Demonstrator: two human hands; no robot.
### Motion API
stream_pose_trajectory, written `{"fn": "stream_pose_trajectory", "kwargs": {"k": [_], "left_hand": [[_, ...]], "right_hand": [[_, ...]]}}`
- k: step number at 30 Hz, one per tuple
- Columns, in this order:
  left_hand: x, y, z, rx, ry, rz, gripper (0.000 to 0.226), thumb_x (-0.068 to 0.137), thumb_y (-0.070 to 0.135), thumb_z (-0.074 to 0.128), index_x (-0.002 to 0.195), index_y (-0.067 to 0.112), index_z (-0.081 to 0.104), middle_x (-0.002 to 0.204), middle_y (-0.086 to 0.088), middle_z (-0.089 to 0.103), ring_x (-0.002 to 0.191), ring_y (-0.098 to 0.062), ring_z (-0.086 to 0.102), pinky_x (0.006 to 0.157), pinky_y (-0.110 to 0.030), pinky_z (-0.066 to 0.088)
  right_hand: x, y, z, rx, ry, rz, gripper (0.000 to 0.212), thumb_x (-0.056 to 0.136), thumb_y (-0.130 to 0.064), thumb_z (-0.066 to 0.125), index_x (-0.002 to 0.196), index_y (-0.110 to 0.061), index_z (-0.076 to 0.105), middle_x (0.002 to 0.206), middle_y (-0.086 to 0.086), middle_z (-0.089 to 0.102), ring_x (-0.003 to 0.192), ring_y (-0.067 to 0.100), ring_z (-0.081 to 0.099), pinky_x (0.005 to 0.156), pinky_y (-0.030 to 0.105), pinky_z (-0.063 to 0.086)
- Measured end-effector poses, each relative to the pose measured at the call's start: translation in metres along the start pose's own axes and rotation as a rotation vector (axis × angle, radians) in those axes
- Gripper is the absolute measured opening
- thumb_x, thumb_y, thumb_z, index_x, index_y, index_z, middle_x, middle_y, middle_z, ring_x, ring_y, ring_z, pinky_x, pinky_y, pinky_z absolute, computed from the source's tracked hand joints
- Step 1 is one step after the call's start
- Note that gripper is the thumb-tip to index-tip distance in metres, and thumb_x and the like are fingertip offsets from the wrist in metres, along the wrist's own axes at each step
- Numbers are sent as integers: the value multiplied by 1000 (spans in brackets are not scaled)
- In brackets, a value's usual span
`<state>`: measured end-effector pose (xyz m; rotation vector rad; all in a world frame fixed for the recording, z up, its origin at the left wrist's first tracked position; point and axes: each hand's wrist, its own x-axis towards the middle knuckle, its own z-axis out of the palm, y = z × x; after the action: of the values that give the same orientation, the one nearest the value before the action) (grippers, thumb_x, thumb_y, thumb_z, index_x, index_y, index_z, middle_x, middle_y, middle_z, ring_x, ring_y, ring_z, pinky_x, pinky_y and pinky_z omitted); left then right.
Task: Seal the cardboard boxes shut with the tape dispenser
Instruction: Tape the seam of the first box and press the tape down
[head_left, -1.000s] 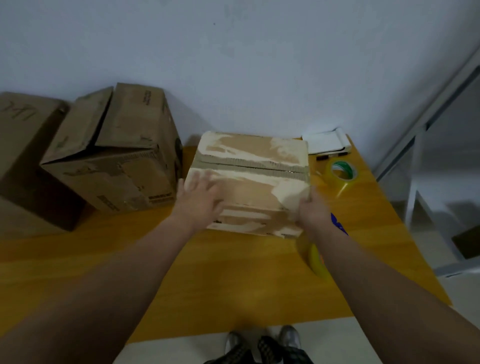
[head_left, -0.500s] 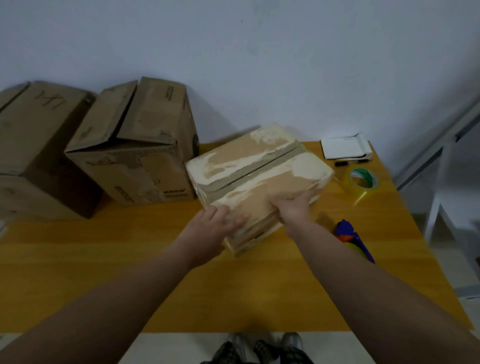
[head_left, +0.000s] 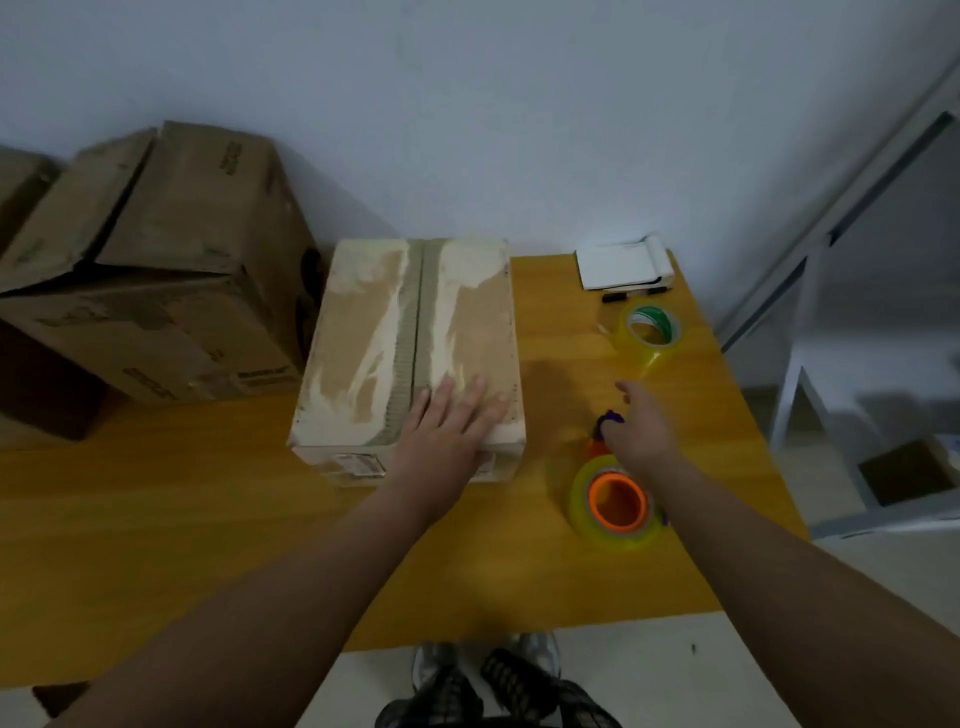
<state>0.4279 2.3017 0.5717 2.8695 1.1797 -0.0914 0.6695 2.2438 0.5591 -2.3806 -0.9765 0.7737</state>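
- Box (head_left: 410, 353) mid-table, centre seam running near to far — left hand (head_left: 447, 431) flat on its near right corner, fingers spread.
- Dispenser (head_left: 615, 501) just right of box; right hand (head_left: 641, 431) over its purple handle (head_left: 610, 417) — blurred, cannot tell whether gripping.
- Likely slips: hasty grab knocking dispenser across table (head_left: 208, 519); light press letting box skid under tape.

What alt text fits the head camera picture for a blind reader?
A person's left hand lies flat on a pale, tape-scarred cardboard box on a yellow wooden table, and the right hand is at the purple handle of a tape dispenser with an orange-cored roll. Larger brown cardboard boxes stand left.
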Motion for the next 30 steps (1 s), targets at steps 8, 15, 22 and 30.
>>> {"fn": "stream_pose_trajectory", "kwargs": {"k": [8, 15, 22, 30], "left_hand": [[54, 54, 1, 18, 53, -135, 66, 99, 43, 33, 150, 25, -5, 159, -7, -3, 144, -38, -3, 114, -51, 0], [58, 46, -17, -336, 78, -61, 53, 98, 40, 40, 146, 22, 30, 157, 1, 17, 145, -17, 5, 116, -38, 0], [18, 74, -65, -1191, -57, -469, 59, 90, 67, 30, 95, 22, 69, 92, 7, 71, 86, -10, 65, 75, -30, 52], [-1, 72, -116, -1508, -200, -629, 87, 52, 82, 48, 96, 9, 66, 82, -4, 74, 75, -18, 71, 59, -25, 54]], "right_hand": [[-3, 66, 2, -303, -408, 164, 66, 84, -31, 71, 135, -10, 36, 123, 12, 55, 103, 28, 57, 72, 33, 47], [-3, 86, -4, -85, -149, -1, 44, 83, -11, 70, 117, -8, 43, 89, 4, 53, 70, 21, 52, 55, 33, 42], [-29, 56, -42, 323, -86, -354, 63, 73, 2, 72, 110, -37, 39, 92, -12, 55, 70, -2, 58, 46, 16, 42], [-50, 3, -35, 188, -98, -649, 71, 71, -9, 73, 133, -30, 44, 121, -8, 54, 109, 9, 52, 83, 36, 51]]}}
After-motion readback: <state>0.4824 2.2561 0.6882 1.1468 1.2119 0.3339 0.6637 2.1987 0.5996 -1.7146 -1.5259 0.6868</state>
